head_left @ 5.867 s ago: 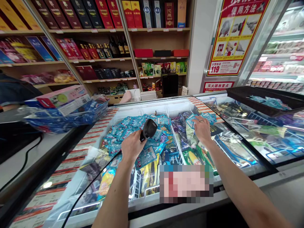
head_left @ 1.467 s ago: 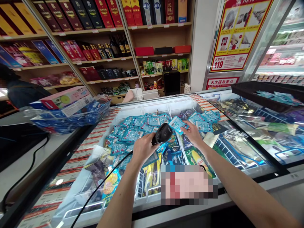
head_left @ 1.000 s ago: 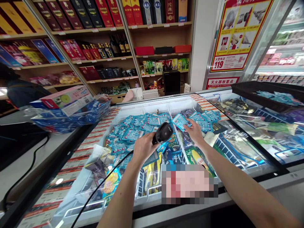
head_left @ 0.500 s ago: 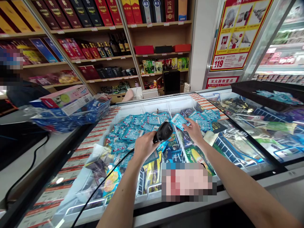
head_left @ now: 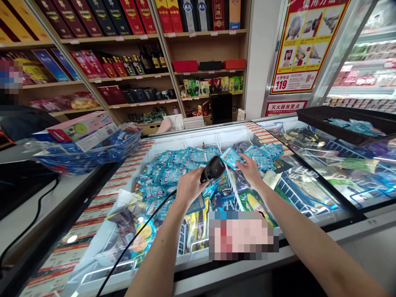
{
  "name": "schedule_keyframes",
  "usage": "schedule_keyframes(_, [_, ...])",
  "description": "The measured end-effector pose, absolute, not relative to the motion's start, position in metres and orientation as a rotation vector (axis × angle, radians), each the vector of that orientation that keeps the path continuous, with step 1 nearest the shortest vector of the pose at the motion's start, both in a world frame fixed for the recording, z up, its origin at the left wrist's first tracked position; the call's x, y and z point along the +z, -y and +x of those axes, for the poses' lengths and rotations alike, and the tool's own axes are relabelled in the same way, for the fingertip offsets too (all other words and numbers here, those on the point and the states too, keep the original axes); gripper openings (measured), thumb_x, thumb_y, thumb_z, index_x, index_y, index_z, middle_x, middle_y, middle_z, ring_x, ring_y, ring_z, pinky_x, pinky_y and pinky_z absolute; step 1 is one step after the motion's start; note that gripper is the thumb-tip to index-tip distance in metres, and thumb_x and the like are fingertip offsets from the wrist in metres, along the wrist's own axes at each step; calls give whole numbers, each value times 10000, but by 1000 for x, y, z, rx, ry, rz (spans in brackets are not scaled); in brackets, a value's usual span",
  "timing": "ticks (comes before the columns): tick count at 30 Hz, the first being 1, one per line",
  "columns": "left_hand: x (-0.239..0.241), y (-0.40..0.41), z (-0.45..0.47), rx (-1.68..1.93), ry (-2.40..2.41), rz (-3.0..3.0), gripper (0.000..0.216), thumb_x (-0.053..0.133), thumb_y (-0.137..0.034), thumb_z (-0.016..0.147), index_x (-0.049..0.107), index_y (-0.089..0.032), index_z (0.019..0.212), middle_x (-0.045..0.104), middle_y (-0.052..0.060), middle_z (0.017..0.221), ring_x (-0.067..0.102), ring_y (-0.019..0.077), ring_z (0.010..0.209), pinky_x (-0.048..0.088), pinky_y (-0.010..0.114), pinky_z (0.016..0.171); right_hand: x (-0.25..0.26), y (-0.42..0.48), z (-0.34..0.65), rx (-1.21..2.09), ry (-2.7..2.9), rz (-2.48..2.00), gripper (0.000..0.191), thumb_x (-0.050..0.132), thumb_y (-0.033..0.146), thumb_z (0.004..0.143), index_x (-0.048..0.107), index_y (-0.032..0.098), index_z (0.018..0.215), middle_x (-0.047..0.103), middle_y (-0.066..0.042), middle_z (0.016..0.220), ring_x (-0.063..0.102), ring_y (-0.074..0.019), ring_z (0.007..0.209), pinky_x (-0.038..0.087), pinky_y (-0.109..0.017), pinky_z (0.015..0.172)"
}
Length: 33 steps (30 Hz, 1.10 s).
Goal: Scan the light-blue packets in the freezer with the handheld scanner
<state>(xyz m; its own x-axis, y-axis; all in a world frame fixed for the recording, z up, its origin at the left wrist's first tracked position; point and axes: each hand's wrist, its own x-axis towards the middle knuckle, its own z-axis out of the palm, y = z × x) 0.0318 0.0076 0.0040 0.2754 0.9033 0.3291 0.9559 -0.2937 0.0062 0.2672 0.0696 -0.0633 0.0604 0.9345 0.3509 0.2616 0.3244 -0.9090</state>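
A black corded barcode scanner is gripped in my left hand, its head tilted toward the right. My right hand pinches a small blue packet by its right edge, its printed label facing up. Scanner head and packet are close to each other. Beneath and left of the scanner spreads a heap of similar blue packets. A smaller group of blue packets lies just beyond my right hand. The scanner's cord runs down past my left forearm.
Both packet piles rest over a glass-topped freezer with white wire baskets. At left are stacked boxes in plastic wrap. A black tray with more blue packets stands at right. Shelves of boxes and bottles line the back; a person is far left.
The view has shifted slightly, so the scene sits a little further left. Both hands keep their hold, and the packet in my right hand stays near the scanner head.
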Motion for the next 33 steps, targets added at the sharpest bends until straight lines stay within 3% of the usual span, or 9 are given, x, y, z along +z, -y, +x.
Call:
schedule_keyframes(9, [9,-6,36,-434,1684,-2359,309,480,-358,775,543,-260,1061,654,18,951,597,188,817,366,251,576,-59,-67,269,744,1462,-1181,444,479,418,786,506,213,1180,665,-59,869,655,-232,708,537,-357,618])
schedule_keyframes(15, [18,-4,23,-415,1692,-2310,296,478,-379,773,556,-249,1027,655,27,955,597,193,834,367,248,587,-57,-64,271,581,1493,-1256,469,424,379,821,406,227,1264,588,-87,1119,644,-187,627,508,-333,615])
schedule_keyframes(20, [20,-4,-6,-419,1758,-2189,285,465,-404,774,564,-240,986,652,32,944,596,198,840,361,248,584,-60,-70,284,146,1526,-1403,409,403,290,826,449,198,1222,565,-97,1120,589,-231,875,453,-389,804])
schedule_keyframes(23, [16,-4,-21,-473,1840,-2114,327,444,-431,785,556,-233,1020,651,45,967,594,194,846,366,245,592,-63,-73,295,-36,1497,-1549,394,404,277,821,485,162,1189,559,-134,1072,524,-267,960,423,-417,824])
schedule_keyframes(27, [10,-4,-35,-496,1857,-2071,333,445,-432,788,544,-239,1041,643,45,1003,586,199,879,360,247,588,-60,-65,298,-274,1494,-1692,362,449,293,815,544,177,1144,479,-146,1192,409,-314,1088,355,-467,875])
schedule_keyframes(30, [8,-4,-40,-440,1848,-2089,309,455,-422,782,554,-233,1006,646,49,963,587,209,853,358,259,581,-56,-58,288,-307,1714,-1626,349,451,325,835,549,228,1155,480,-107,1234,366,-321,1139,305,-494,908])
schedule_keyframes(33, [7,-3,-42,-409,1854,-2112,306,461,-409,778,557,-228,1006,643,57,955,586,215,855,367,266,587,-58,-57,278,-226,2003,-1489,316,415,376,863,590,255,1096,580,-72,1122,435,-280,1087,247,-514,959])
